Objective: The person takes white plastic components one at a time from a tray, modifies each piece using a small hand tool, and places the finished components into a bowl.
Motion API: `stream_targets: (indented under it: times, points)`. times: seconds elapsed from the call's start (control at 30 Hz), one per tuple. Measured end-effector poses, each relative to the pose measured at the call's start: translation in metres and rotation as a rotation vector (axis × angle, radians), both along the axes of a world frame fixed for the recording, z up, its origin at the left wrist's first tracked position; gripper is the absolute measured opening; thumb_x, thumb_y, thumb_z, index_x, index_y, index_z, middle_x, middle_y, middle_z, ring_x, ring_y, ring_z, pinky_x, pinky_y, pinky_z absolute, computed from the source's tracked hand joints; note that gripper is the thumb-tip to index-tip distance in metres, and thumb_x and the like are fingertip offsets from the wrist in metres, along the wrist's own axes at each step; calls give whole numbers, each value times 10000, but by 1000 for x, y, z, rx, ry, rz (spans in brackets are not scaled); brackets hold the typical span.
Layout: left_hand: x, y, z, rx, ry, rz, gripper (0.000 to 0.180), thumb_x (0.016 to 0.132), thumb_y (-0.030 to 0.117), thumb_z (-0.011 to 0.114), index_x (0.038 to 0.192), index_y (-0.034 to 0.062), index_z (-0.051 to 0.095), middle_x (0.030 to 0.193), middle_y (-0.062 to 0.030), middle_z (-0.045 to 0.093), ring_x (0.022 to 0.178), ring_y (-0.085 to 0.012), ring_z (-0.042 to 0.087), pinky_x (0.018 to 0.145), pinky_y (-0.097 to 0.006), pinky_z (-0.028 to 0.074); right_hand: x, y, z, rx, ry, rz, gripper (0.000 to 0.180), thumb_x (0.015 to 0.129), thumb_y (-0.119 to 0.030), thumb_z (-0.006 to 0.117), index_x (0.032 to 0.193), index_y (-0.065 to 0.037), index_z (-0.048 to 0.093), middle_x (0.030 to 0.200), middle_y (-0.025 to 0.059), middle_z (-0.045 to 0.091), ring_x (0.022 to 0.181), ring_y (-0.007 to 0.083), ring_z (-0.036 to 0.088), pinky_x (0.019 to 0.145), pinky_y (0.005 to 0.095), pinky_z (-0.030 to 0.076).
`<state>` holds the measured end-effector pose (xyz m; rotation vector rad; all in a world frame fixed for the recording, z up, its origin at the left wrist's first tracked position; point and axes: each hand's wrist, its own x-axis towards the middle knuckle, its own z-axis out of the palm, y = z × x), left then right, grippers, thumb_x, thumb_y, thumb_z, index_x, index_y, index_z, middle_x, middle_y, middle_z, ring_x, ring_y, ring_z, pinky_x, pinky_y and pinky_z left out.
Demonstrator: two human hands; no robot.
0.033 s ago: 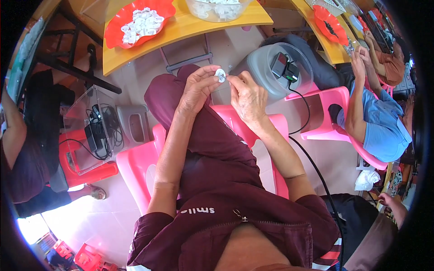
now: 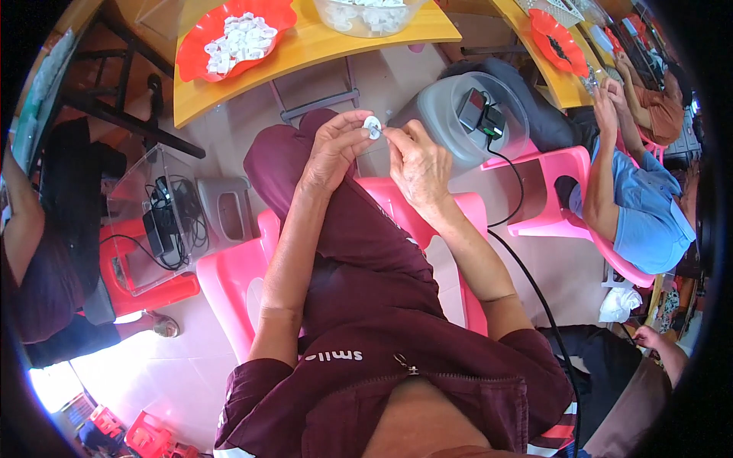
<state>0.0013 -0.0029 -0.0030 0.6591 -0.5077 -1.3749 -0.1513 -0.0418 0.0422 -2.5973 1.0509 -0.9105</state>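
My left hand (image 2: 340,145) pinches a small white round plastic piece (image 2: 372,123) between thumb and fingers, above my lap. It has a disc-like top and a greyish spot lower down. Close against its right side, my right hand (image 2: 416,164) is closed, thumb and index finger pressed together at the piece's edge. Whatever those right fingertips grip is too small to make out. Beyond my hands, a red wavy-rimmed dish (image 2: 284,17) heaped with white plastic pieces (image 2: 238,44) stands on the yellow table (image 2: 321,62).
A clear bowl (image 2: 366,23) of white parts stands on the table. To the right, a clear tub (image 2: 443,114) holds black devices, with a cable (image 2: 534,282) running past my right arm. A clear box (image 2: 145,229) with cables stands left. People sit on both sides, one in blue (image 2: 649,214).
My hands and the white piece stay where they were. At the lower right, another person's hand and arm have shifted slightly.
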Motion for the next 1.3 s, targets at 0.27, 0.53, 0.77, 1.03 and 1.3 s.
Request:
stream_targets:
  times: [0.27, 0.53, 0.77, 1.03, 1.3]
  points:
    - [0, -1, -2, 11, -7, 29, 262, 785, -20, 599, 1045, -12, 572, 989, -97, 621, 921, -162, 604, 825, -270, 498, 3, 3, 0, -60, 20, -14, 219, 681, -29, 612, 892, -85, 634, 775, 84, 539, 623, 262, 623, 494, 378, 499]
    - [-2, -2, -1, 43, -99, 48, 248, 768, -30, 626, 1013, -10, 591, 958, -89, 628, 889, -158, 613, 804, -257, 501, 4, 3, 0, -53, 148, -39, 200, 671, -44, 611, 869, -74, 618, 798, 103, 540, 614, 271, 629, 487, 389, 507]
    - [0, -2, -2, 51, -38, 68, 227, 793, -31, 586, 1020, -28, 584, 967, -99, 623, 917, -175, 610, 832, -290, 504, -2, 1, 4, -30, 129, -22, 217, 676, -37, 615, 886, -89, 628, 787, 91, 538, 612, 267, 625, 488, 377, 495]
    - [5, 2, -2, -59, 109, 12, 263, 817, -16, 551, 1077, -35, 584, 1043, -110, 612, 964, -191, 595, 882, -329, 488, 1, -1, 8, -81, -113, -15, 201, 695, -31, 643, 881, -110, 644, 753, 62, 531, 591, 244, 604, 482, 345, 475]
    - [5, 3, -4, -70, 110, -9, 271, 828, 15, 561, 1096, -7, 588, 1065, -90, 608, 983, -169, 575, 872, -313, 463, 2, -1, 7, -113, -146, 4, 160, 692, -34, 656, 842, -86, 638, 748, 61, 523, 593, 229, 599, 492, 340, 468]
